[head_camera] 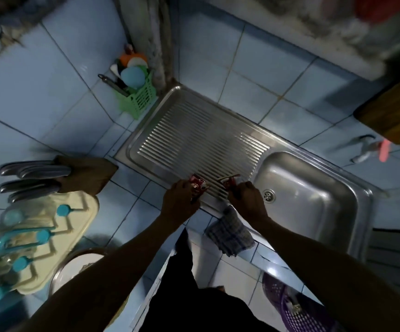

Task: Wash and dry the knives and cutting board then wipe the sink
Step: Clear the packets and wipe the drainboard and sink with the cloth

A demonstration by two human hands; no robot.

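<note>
At the bottom right of the frame I saw a purple basket (297, 312) on the floor, and at lower left a cream drying rack (50, 238) with blue-tipped pegs beside a round plate (74, 267). Just above frame centre, my two forearms reached up to the near edge of the steel drainboard (194, 135). My left hand (181, 200) had its fingers curled round a small red packet (197, 185), and my right hand (248, 200) pinched a second red scrap (231, 184) just beside it; I could not tell whether they were two pieces of one wrapper. A checked cloth (230, 233) hung over the counter edge below my right wrist. To the right lay the sink basin (314, 200), its drain (269, 195) close to my right hand. At centre left the knives (31, 178) sat with grey handles sticking out of a wooden block (86, 174), well apart from my hands. Farther up, a green caddy (137, 97) of utensils stood in the tiled corner at the head of the drainboard. At the right edge a tap (361, 149) with a pink handle projected from the wall, and above it the wooden cutting board (395, 109) leaned against the tiles.
</note>
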